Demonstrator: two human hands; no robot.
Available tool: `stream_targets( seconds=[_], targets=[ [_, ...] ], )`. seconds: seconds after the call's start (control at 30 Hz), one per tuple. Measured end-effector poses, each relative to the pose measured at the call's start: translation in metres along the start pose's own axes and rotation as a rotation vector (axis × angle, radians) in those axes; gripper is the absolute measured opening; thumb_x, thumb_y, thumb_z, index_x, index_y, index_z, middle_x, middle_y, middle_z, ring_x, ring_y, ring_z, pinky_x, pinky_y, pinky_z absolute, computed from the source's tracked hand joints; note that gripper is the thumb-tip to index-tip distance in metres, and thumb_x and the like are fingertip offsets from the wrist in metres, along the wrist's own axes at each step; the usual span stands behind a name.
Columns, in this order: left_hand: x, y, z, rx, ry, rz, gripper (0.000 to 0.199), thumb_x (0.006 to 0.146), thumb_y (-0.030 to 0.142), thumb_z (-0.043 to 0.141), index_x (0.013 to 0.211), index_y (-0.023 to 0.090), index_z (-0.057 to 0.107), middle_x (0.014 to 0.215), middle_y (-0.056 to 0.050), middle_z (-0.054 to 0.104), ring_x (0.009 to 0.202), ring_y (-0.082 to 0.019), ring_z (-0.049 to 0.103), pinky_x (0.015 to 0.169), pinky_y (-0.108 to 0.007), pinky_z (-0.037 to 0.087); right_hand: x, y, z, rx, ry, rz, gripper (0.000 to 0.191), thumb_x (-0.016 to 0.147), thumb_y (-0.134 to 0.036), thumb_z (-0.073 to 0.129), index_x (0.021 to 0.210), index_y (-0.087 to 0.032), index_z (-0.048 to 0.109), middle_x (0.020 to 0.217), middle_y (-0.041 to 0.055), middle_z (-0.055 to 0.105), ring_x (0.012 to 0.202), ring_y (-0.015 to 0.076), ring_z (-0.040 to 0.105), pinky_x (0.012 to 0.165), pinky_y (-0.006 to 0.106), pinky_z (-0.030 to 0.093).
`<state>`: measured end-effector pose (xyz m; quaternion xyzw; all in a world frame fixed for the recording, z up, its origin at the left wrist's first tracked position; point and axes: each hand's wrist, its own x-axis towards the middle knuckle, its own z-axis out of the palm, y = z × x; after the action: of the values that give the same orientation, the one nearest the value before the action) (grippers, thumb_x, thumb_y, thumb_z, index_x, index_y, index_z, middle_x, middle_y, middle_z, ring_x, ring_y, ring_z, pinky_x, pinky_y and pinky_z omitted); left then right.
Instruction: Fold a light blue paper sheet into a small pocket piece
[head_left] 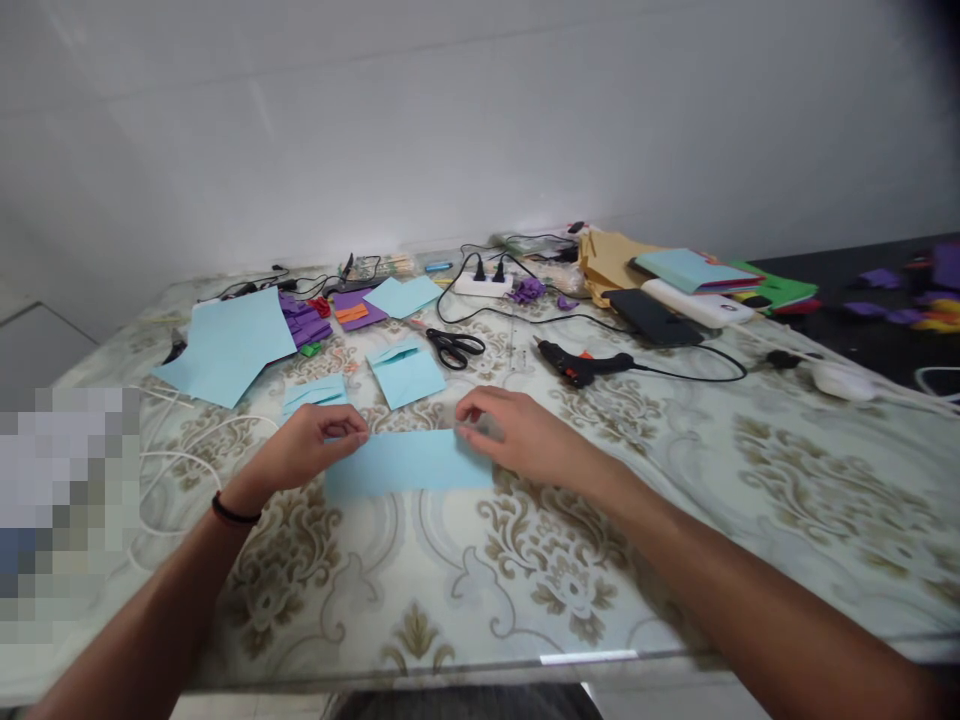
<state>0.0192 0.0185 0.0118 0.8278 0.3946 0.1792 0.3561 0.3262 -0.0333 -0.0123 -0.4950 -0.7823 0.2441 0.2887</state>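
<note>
A long strip of light blue paper (409, 465) lies in front of me, its far edge running between my two hands. At its far left corner my left hand (319, 440) pinches the edge between thumb and curled fingers. My right hand (510, 430) grips the far right end in the same way, fingers bent over the edge. Just beyond the strip are a folded light blue paper piece (406, 375) and a smaller light blue piece (316, 392). Black-handled scissors (454, 347) lie behind them.
A black glue gun (585, 362) with its cord lies to the right. Large blue sheets (232, 345) and purple paper strips (304, 322) are at left. A white power strip (482, 284) stands at the back, near a black tablet-like slab (652, 316) and stacked coloured paper (694, 268).
</note>
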Motion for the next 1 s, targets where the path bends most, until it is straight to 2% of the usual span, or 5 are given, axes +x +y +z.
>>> stream_targets(
  seconds=[0.1,0.27,0.57,0.77,1.0],
  targets=[
    [0.0,0.008,0.011,0.041,0.019,0.048,0.025,0.094,0.038,0.061,0.085,0.017,0.072,0.083,-0.003,0.076,0.076,-0.017,0.068,0.071,-0.025,0.053,-0.002,-0.007,0.013,-0.025,-0.024,-0.045,0.016,0.094,-0.028,0.064,0.107,-0.019,0.069,0.11,0.0098,0.074,0.097,0.0242,0.068,0.088,0.035,0.048],
    [-0.002,0.014,0.025,0.103,0.071,0.122,0.017,0.095,0.028,0.06,0.088,0.019,0.073,0.086,-0.003,0.076,0.08,-0.017,0.069,0.074,-0.025,0.053,-0.007,-0.018,0.024,0.006,-0.056,-0.056,0.01,0.095,-0.019,0.062,0.092,-0.021,0.071,0.094,0.0043,0.078,0.087,0.021,0.07,0.078,0.03,0.048],
    [-0.01,0.023,0.048,0.188,0.048,0.243,0.014,0.092,0.015,0.061,0.089,0.021,0.072,0.085,-0.003,0.077,0.076,-0.016,0.069,0.074,-0.028,0.051,-0.014,-0.025,0.041,-0.081,-0.046,-0.137,0.014,0.097,-0.021,0.06,0.095,-0.021,0.073,0.096,0.0051,0.079,0.084,0.0206,0.071,0.075,0.029,0.047],
    [-0.011,0.023,0.044,0.144,0.018,0.216,0.015,0.084,0.008,0.062,0.083,0.02,0.071,0.08,0.001,0.074,0.073,-0.014,0.067,0.072,-0.025,0.05,-0.013,-0.025,0.044,-0.048,-0.042,-0.174,0.013,0.093,-0.016,0.061,0.093,-0.02,0.074,0.094,0.0037,0.079,0.082,0.0193,0.071,0.074,0.028,0.047],
    [-0.006,0.018,0.023,0.092,0.02,0.15,0.012,0.085,0.014,0.062,0.082,0.019,0.073,0.082,-0.001,0.076,0.072,-0.014,0.069,0.07,-0.022,0.054,-0.007,-0.02,0.02,0.083,-0.005,-0.075,0.014,0.092,-0.019,0.062,0.087,-0.022,0.076,0.092,0.0019,0.08,0.084,0.0191,0.072,0.078,0.028,0.049]
  ],
)
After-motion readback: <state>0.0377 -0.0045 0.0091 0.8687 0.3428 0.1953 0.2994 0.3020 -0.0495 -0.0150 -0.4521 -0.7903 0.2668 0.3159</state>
